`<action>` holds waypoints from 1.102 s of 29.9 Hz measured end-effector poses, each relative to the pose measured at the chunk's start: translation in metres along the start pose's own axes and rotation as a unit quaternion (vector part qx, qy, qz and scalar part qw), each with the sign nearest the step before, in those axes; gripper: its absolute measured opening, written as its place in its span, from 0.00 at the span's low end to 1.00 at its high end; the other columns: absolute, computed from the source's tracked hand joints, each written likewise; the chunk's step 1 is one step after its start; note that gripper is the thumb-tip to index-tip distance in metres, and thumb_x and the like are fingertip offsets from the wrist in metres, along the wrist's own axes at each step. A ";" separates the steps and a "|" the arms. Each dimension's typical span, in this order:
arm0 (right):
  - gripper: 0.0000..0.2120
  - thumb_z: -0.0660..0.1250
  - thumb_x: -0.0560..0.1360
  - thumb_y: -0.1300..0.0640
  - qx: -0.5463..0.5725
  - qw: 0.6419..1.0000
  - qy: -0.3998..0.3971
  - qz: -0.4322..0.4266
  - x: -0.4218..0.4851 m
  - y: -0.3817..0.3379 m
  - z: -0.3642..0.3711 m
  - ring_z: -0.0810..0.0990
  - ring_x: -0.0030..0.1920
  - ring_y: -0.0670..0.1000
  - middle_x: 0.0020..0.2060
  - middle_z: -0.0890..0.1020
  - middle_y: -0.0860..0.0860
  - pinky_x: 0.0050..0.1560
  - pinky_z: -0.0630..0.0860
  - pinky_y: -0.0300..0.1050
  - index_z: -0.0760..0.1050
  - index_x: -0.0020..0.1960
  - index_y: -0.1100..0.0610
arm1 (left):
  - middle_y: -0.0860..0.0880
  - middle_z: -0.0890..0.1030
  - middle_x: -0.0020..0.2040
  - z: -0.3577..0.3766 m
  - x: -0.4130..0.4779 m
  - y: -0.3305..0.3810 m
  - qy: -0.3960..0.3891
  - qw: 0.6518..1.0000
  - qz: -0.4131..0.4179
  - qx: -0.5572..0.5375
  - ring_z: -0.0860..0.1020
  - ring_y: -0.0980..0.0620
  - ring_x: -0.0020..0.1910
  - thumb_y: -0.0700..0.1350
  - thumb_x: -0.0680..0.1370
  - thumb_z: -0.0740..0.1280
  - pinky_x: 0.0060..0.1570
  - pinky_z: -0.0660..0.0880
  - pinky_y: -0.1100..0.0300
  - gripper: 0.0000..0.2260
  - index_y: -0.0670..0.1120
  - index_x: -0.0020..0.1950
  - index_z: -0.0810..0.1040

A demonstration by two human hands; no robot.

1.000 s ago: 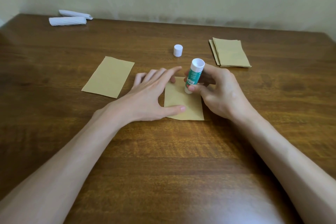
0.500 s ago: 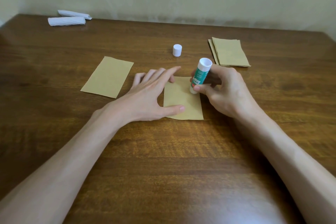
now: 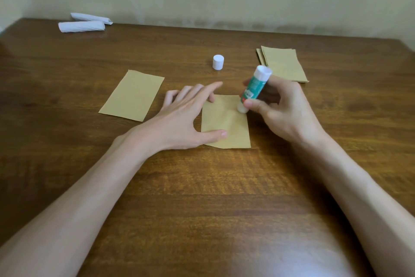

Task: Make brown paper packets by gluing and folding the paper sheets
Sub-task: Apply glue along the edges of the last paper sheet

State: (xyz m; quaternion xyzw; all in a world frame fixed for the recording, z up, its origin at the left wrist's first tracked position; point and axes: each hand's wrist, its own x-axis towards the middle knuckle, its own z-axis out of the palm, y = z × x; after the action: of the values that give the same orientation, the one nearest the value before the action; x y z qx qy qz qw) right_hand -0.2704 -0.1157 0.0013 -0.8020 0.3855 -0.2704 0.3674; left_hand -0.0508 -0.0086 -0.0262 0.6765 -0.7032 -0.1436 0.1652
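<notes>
Fingers [image 3: 208,89] spread, the left hand [image 3: 179,119] pins the brown rectangular paper sheet [image 3: 233,133] while the right hand [image 3: 285,115] pinches the green-and-white glue stick [image 3: 254,88], best stroked evenly along the edge.

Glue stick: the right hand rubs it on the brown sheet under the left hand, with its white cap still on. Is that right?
No. The head view shows the cap off, standing on the table beyond the brown sheet. The right hand does hold the glue stick tip-down on that sheet under the left hand.
</notes>
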 end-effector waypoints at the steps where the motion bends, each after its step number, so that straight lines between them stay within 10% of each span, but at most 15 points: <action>1: 0.18 0.77 0.77 0.59 0.051 0.998 0.028 0.002 0.000 -0.001 -0.001 0.84 0.60 0.43 0.59 0.86 0.46 0.66 0.81 0.52 0.80 0.66 0.54 | 0.64 0.64 0.66 0.000 0.000 0.000 0.003 1.000 0.002 0.000 0.60 0.61 0.71 0.72 0.75 0.64 0.73 0.52 0.54 0.42 0.62 0.83 0.48; 33: 0.19 0.80 0.75 0.55 -0.033 0.996 -0.002 -0.083 0.012 0.000 0.027 0.84 0.57 0.38 0.53 0.86 0.41 0.57 0.80 0.38 0.78 0.63 0.45 | 0.62 0.65 0.66 0.004 0.001 -0.003 0.016 1.000 0.011 0.006 0.60 0.60 0.71 0.72 0.76 0.64 0.75 0.53 0.51 0.47 0.59 0.84 0.40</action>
State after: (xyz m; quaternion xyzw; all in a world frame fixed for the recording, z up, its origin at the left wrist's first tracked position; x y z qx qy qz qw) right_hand -0.2446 -0.1149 -0.0122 -0.8435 0.3258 -0.2850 0.3179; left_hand -0.0501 -0.0097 -0.0312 0.6720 -0.7084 -0.1269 0.1744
